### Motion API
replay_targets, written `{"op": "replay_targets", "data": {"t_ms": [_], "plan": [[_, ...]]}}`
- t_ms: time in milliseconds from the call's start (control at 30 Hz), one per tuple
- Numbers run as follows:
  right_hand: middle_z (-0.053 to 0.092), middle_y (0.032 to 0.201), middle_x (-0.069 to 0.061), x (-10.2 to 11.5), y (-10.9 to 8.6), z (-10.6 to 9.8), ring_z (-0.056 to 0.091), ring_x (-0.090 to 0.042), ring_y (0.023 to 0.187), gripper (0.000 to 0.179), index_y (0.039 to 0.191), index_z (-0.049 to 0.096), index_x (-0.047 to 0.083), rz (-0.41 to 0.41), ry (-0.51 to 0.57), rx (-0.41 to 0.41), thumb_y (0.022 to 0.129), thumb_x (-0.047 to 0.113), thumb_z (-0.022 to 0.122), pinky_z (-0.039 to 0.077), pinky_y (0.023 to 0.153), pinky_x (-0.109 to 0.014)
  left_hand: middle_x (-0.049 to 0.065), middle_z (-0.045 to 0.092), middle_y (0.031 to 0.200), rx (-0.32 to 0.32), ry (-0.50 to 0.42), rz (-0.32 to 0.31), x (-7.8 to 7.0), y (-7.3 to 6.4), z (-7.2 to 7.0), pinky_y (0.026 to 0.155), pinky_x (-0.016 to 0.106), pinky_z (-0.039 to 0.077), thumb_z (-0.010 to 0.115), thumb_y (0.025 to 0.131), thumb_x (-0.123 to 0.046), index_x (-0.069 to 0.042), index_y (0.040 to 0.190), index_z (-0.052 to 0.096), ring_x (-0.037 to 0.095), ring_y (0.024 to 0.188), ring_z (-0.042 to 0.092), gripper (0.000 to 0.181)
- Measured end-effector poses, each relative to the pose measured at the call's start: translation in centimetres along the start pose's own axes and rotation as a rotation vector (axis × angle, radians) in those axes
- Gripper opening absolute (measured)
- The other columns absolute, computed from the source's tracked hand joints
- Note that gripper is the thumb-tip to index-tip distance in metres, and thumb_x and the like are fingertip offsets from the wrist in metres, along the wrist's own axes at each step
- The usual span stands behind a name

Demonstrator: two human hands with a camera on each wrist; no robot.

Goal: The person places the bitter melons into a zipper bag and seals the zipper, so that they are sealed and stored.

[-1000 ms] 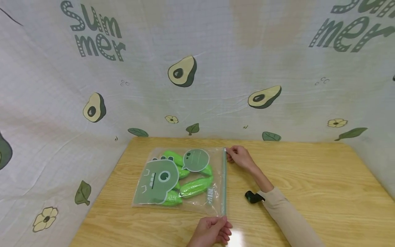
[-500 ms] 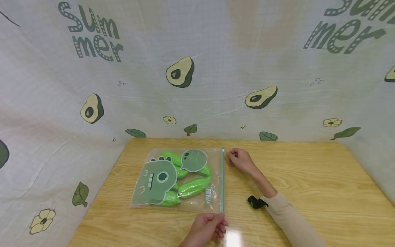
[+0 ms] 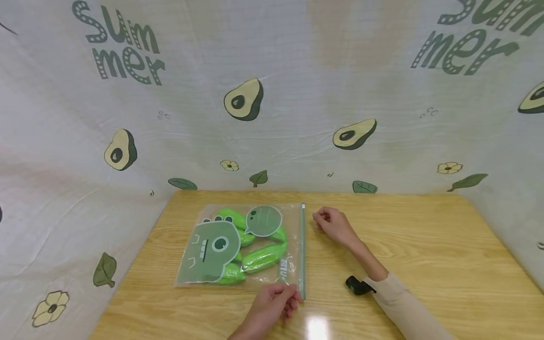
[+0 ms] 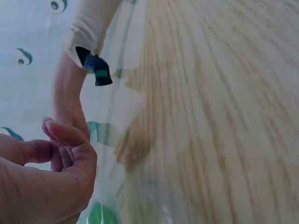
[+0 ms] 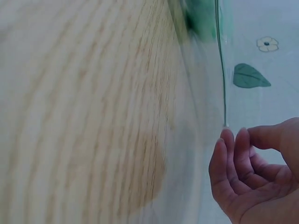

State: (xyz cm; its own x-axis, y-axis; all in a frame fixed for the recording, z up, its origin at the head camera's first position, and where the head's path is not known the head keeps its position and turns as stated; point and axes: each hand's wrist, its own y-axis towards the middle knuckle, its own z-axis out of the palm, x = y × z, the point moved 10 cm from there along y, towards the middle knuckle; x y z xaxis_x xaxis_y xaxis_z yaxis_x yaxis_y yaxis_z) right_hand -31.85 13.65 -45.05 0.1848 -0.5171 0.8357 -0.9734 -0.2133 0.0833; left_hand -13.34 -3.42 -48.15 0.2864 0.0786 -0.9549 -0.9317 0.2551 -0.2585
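Note:
A clear zip bag (image 3: pixel 295 245) with a green monster print lies flat on the table. Inside are several bright green, bumpy, long vegetable shapes (image 3: pixel 264 258), partly hidden by the print. Along its right side runs a green zip strip (image 3: pixel 303 250). My left hand (image 3: pixel 267 304) is over the bag's near edge by the strip's lower end; the left wrist view shows its fingers loosely bent, with nothing visible between them. Just right of the strip's far end, apart from it, my right hand (image 3: pixel 335 226) hangs loosely curled around nothing.
The wooden table (image 3: pixel 403 236) ends at a pale cloth backdrop (image 3: pixel 289 141) printed with avocados and leaves. A small black device (image 3: pixel 359 285) is worn at my right sleeve (image 3: pixel 399 297).
My right fingers have come off the strip's far corner and drawn slightly away. My left hand has let the strip's near end go and shifted left. The bag stays flat.

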Motion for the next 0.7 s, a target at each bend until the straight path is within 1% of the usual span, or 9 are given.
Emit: {"op": "replay_targets", "data": {"t_ms": [100,233,433,700], "plan": [[0.069,0.079,-0.012,0.1,-0.5,-0.4,0.064,-0.024,0.072,0.023,0.098,0.068,-0.003,-0.005,-0.012,-0.008,0.105,0.017,0.059,0.048,0.059,-0.024,-0.002,0.058,0.071,-0.005,0.024,0.001,-0.4,0.0,-0.4,0.052,0.017,0.044,0.055,0.106,-0.018,0.021,0.098,0.063,0.008,0.06,0.05,0.04],[0.068,0.079,-0.011,0.2,-1.3,-1.0,0.062,-0.023,0.07,0.023,0.098,0.067,-0.003,-0.012,-0.023,-0.017,0.105,0.017,0.06,0.045,0.057,-0.025,-0.003,0.058,0.071,-0.032,0.064,-0.005,-0.8,0.0,-1.1,0.053,0.017,0.043,0.056,0.106,-0.018,0.018,0.097,0.065,0.009,0.06,0.05,0.038],[0.067,0.077,-0.01,0.2,-2.4,-1.7,0.058,-0.018,0.066,0.021,0.098,0.068,-0.003,-0.031,-0.029,-0.028,0.105,0.016,0.061,0.044,0.055,-0.024,-0.003,0.058,0.07,-0.062,0.098,-0.001,-1.5,0.1,-2.1,0.051,0.017,0.042,0.057,0.106,-0.018,0.017,0.096,0.066,0.009,0.06,0.049,0.037],[0.066,0.075,-0.011,0.4,-3.7,-2.3,0.057,-0.016,0.064,0.019,0.096,0.067,-0.002,-0.062,-0.043,-0.051,0.104,0.014,0.061,0.043,0.055,-0.024,-0.004,0.058,0.07,-0.09,0.142,-0.002,-2.3,0.3,-3.6,0.051,0.016,0.041,0.056,0.106,-0.019,0.014,0.097,0.067,0.008,0.06,0.047,0.036]]}}
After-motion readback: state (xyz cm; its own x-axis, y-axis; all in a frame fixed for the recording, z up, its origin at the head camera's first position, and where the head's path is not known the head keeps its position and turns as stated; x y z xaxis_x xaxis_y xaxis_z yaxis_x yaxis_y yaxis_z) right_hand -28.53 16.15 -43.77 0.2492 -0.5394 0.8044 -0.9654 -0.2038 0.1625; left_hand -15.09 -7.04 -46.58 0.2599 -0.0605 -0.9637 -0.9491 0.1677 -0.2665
